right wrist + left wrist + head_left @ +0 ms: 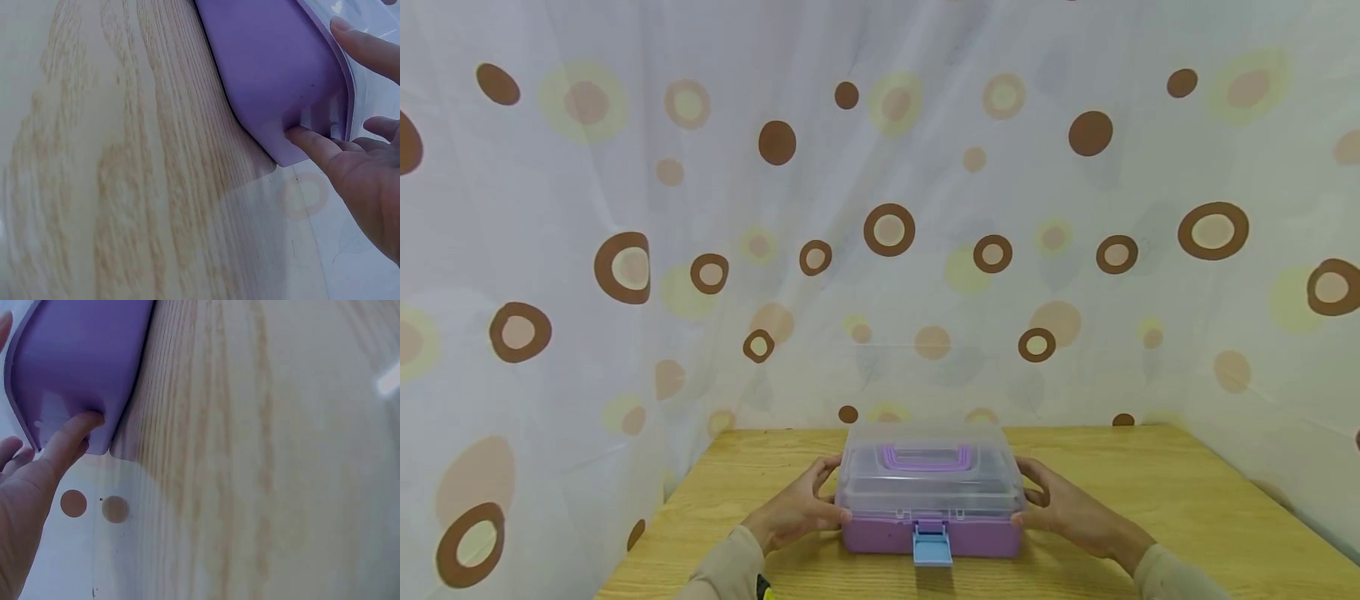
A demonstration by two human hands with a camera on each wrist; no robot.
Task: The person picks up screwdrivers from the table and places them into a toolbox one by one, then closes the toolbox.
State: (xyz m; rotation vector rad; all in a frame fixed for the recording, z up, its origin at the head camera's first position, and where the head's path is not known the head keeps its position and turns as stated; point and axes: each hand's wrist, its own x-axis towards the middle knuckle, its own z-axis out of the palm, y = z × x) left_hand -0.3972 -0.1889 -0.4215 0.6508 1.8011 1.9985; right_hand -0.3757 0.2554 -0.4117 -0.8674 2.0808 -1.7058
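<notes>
A plastic storage box (880, 537) with a purple base sits on the wooden table. Its see-through lid (925, 492) is down over the base and carries a purple handle (928, 464) on top. At the front, a light blue latch (932, 548) is flipped outward. My left hand (808, 504) grips the box's left end, thumb near the front corner and fingers along the side. At the opposite end my right hand (1060, 508) holds it the same way. In both wrist views, fingers press against the purple end walls (75, 369) (275, 69).
The pale wooden table (1150, 500) extends around the box. A white curtain (925, 292) with brown and beige circles hangs behind the table and along both sides. A small black and yellow item (763, 587) shows beside the left sleeve.
</notes>
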